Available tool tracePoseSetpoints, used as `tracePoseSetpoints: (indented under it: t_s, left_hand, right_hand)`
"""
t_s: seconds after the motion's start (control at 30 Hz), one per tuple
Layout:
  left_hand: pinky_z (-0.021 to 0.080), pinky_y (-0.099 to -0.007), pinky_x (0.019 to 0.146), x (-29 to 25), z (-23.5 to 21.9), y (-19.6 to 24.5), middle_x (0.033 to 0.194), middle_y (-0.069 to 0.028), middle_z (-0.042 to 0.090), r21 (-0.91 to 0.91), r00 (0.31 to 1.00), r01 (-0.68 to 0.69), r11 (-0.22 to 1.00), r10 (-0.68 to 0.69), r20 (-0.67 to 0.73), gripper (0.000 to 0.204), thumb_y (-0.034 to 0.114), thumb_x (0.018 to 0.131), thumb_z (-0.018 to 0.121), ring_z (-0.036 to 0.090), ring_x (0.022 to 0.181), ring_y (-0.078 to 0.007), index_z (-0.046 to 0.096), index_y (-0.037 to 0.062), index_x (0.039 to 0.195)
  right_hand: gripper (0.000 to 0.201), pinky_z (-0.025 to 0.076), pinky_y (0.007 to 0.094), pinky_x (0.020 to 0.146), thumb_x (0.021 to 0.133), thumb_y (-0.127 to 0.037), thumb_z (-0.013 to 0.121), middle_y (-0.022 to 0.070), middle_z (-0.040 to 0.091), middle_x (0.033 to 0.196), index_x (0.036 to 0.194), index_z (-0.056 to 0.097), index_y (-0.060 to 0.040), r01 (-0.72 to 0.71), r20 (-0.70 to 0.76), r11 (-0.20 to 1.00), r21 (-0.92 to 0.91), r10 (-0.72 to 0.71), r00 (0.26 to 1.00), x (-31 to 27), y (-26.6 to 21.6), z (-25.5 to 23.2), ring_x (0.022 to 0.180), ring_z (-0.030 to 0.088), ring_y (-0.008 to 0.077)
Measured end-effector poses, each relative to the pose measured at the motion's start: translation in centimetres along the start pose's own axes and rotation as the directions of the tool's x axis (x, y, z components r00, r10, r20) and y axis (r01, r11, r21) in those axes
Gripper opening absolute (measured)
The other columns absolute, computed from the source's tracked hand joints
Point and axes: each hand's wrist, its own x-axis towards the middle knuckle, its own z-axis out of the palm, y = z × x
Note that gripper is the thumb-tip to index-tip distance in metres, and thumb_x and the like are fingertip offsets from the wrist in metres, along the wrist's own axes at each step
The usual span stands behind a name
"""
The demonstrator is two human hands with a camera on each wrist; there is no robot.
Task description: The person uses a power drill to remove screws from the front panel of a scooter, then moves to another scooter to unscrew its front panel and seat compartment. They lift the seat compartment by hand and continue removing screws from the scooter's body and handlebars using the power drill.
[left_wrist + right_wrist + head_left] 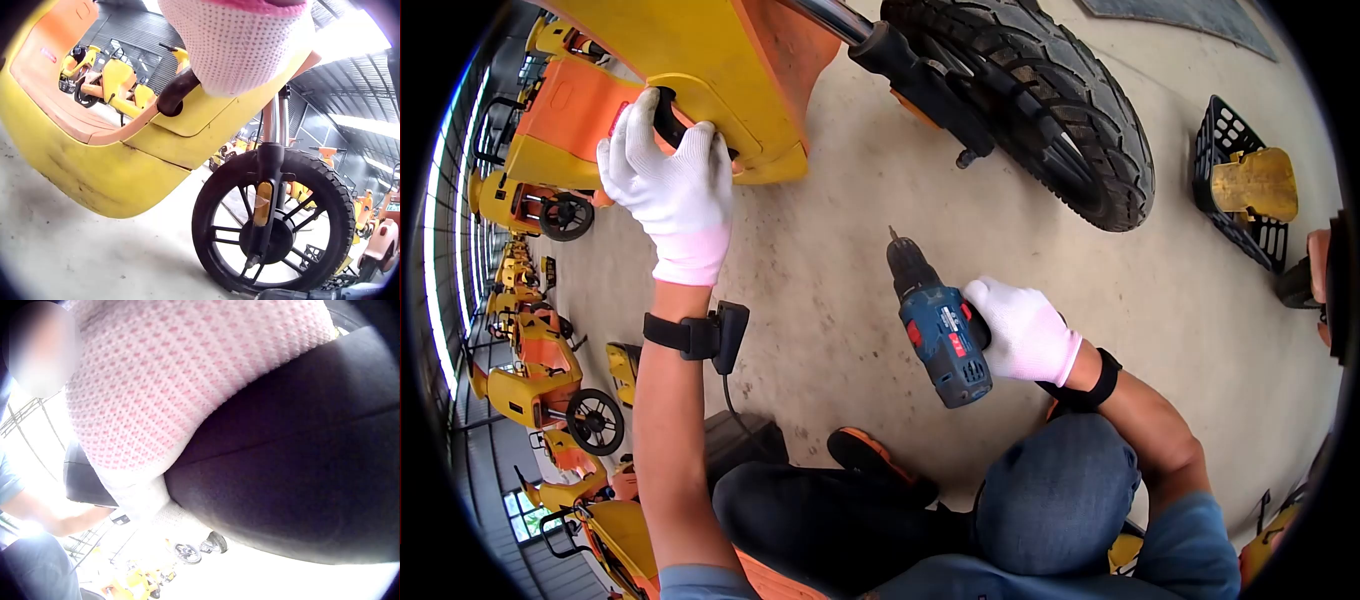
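Note:
A yellow and orange scooter body (770, 90) fills the upper left of the head view. My white-gloved left hand (675, 180) grips a black curved part (668, 118) on its yellow panel; in the left wrist view this dark part (177, 92) comes out of a round hole and the glove (234, 47) covers its upper end. In my gloved right hand (1025, 330) is a blue cordless drill (945, 335), its bit pointing up and slightly left, away from the scooter. The right wrist view shows the glove (150, 381) close against a large dark surface (287, 456).
The scooter's black front wheel (1060, 120) stands to the right of the body. A black crate (1230, 215) with a yellow piece lies on the floor at the right. Several yellow scooters line the left side (525, 365). A dark box (735, 445) is beside my left knee.

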Motion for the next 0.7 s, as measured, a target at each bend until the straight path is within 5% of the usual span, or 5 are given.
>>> tracePoseSetpoints:
  t_s: [0.37,0.53,0.57,0.6,0.7]
  left_hand:
    - [0.037,-0.0388,0.094,-1.2,-8.8,-1.4,0.111,-0.0085,0.061,-0.200,0.990,0.125,0.972,-0.109,0.090,0.009,0.009,0.072,0.070,0.052,0.105,-0.0281,0.064,0.0089,0.078]
    - [0.044,-0.0332,0.089,-10.3,-17.9,-13.4,0.106,-0.0153,0.062,-0.043,0.833,0.545,0.837,-0.536,0.137,0.013,0.004,0.092,0.055,0.058,0.097,-0.0240,0.061,-0.0075,0.091]
    - [0.045,-0.0297,0.086,-13.6,-20.6,-14.5,0.101,-0.0117,0.062,-0.150,0.573,0.812,0.564,-0.819,0.023,0.014,0.004,0.093,0.054,0.057,0.091,-0.0189,0.061,-0.0069,0.093]
    - [0.045,-0.0283,0.082,-15.0,-22.4,-14.7,0.095,-0.0082,0.061,-0.110,0.530,0.842,0.529,-0.848,-0.022,0.013,0.004,0.095,0.053,0.055,0.085,-0.0156,0.061,-0.0057,0.094]
    - [0.047,-0.0336,0.076,-22.6,-28.0,-16.6,0.086,-0.0131,0.061,0.300,0.594,0.771,0.562,-0.805,-0.018,0.015,0.009,0.090,0.059,0.057,0.078,-0.0226,0.061,-0.0043,0.084]
  right_hand:
    - [0.037,0.052,0.0441,0.070,0.073,-0.013,0.078,0.0203,0.064,0.084,0.103,0.059,-0.0032,-0.084,-0.005,0.995,0.047,0.085,0.996,-0.7,0.5,0.1,0.079,0.065,0.0399]
    - [0.034,0.050,0.0432,0.067,0.074,-0.008,0.076,0.0210,0.062,0.080,0.102,0.059,-0.0013,-0.085,0.058,0.995,0.055,0.082,0.995,-0.9,3.0,1.7,0.075,0.062,0.0419]
    - [0.033,0.050,0.0430,0.067,0.074,-0.006,0.075,0.0210,0.062,0.080,0.102,0.059,-0.0009,-0.085,0.063,0.995,0.060,0.081,0.995,-0.8,3.5,2.3,0.075,0.062,0.0421]
    - [0.032,0.050,0.0427,0.067,0.074,-0.005,0.074,0.0210,0.062,0.080,0.102,0.059,-0.0008,-0.086,0.067,0.995,0.051,0.083,0.994,-0.7,3.5,2.5,0.074,0.062,0.0419]
    - [0.028,0.049,0.0372,0.067,0.076,-0.004,0.073,0.0177,0.062,0.077,0.100,0.058,-0.0007,-0.018,0.088,1.000,-0.002,0.018,0.996,0.3,3.8,3.3,0.069,0.060,0.0345]
